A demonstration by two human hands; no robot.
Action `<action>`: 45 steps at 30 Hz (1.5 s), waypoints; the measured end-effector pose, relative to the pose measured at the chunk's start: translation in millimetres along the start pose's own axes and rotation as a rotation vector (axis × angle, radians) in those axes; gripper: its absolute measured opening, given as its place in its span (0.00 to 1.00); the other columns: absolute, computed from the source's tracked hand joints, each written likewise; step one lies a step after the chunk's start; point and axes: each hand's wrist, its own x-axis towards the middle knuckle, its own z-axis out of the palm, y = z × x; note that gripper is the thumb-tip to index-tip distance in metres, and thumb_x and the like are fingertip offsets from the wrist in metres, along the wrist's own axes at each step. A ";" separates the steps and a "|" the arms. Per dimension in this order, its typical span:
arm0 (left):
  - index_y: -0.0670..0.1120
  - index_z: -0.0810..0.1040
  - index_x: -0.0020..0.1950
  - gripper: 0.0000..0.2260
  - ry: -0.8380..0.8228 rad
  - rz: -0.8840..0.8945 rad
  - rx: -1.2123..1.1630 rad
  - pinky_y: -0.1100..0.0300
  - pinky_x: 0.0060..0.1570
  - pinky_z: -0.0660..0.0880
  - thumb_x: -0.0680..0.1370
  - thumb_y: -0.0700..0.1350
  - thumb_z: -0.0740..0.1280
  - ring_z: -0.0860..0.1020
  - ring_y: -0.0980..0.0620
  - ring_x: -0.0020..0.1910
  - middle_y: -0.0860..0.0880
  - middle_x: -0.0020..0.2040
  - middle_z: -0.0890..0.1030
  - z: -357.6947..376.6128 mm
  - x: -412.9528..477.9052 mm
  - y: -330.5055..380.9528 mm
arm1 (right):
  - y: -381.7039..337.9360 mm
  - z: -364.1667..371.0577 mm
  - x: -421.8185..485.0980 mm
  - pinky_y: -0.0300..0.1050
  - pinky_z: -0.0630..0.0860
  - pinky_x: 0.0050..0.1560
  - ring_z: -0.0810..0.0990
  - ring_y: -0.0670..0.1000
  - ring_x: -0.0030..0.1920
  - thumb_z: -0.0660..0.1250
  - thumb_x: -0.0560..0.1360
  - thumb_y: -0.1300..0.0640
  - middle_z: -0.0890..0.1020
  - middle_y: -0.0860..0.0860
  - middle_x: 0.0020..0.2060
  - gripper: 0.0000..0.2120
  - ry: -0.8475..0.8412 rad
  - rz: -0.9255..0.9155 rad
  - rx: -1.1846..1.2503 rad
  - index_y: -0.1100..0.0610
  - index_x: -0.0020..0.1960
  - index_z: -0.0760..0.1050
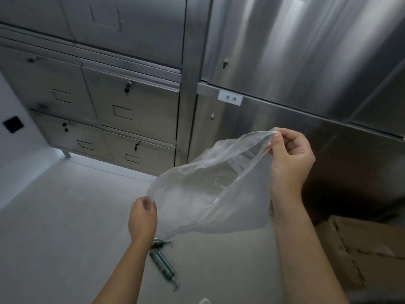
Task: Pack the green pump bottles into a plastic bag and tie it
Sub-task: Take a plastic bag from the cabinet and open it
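A clear plastic bag (206, 194) hangs in the air between my hands with its mouth pulled open. My left hand (142, 218) pinches the bag's near left edge. My right hand (289, 159) pinches the far upper rim, held higher. Nothing shows inside the bag. On the floor below, a green pump bottle (163, 265) lies on its side with its pump head toward me. A second green pump bottle (158, 243) lies just behind it, partly hidden by my left wrist and the bag's lower corner.
Steel cabinets with locked drawers (131, 110) stand ahead, and a tall steel cabinet (295, 51) carries a small white label (230, 98). A brown cardboard box (361, 255) sits at the lower right. The floor (65, 216) is pale grey.
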 end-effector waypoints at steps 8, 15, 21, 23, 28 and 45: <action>0.44 0.73 0.44 0.04 0.278 -0.065 -0.281 0.57 0.35 0.69 0.77 0.42 0.62 0.77 0.45 0.41 0.47 0.38 0.77 -8.8 2.3 32.6 | 34.4 44.3 69.4 0.37 0.78 0.41 0.77 0.40 0.32 0.64 0.74 0.62 0.78 0.46 0.33 0.03 -0.230 0.086 0.103 0.58 0.45 0.77; 0.48 0.72 0.39 0.07 0.439 -0.057 -0.349 0.63 0.35 0.70 0.77 0.41 0.64 0.79 0.51 0.39 0.48 0.37 0.79 -38.7 -27.4 42.6 | 69.6 76.5 56.4 0.41 0.76 0.40 0.77 0.47 0.36 0.64 0.74 0.62 0.78 0.50 0.34 0.05 -0.501 0.128 0.096 0.54 0.42 0.76; 0.49 0.72 0.38 0.08 0.463 -0.052 -0.347 0.62 0.37 0.71 0.77 0.42 0.64 0.79 0.49 0.39 0.49 0.36 0.79 -72.3 -56.3 32.0 | 79.5 83.2 9.8 0.31 0.72 0.32 0.74 0.42 0.31 0.64 0.74 0.62 0.77 0.51 0.33 0.07 -0.612 0.133 0.068 0.52 0.40 0.75; 0.49 0.73 0.38 0.08 0.474 -0.040 -0.352 0.61 0.37 0.71 0.77 0.42 0.64 0.78 0.49 0.38 0.49 0.36 0.78 -84.9 -66.6 26.5 | 79.0 81.5 -9.3 0.29 0.70 0.30 0.73 0.40 0.29 0.64 0.74 0.62 0.77 0.51 0.32 0.05 -0.663 0.138 0.051 0.55 0.41 0.76; 0.52 0.74 0.38 0.09 0.493 -0.030 -0.401 0.60 0.39 0.71 0.76 0.41 0.65 0.75 0.52 0.35 0.49 0.36 0.78 -110.2 -95.3 6.2 | 76.4 78.7 -56.8 0.28 0.69 0.31 0.73 0.39 0.30 0.64 0.74 0.62 0.77 0.48 0.32 0.09 -0.788 0.134 -0.014 0.50 0.38 0.75; 0.52 0.73 0.40 0.08 0.711 -0.207 -0.399 0.72 0.34 0.69 0.77 0.42 0.64 0.73 0.58 0.33 0.51 0.35 0.75 -153.8 -168.9 -60.2 | 86.4 83.2 -178.8 0.31 0.71 0.34 0.74 0.47 0.35 0.64 0.75 0.60 0.77 0.49 0.32 0.05 -1.253 0.166 -0.100 0.54 0.41 0.76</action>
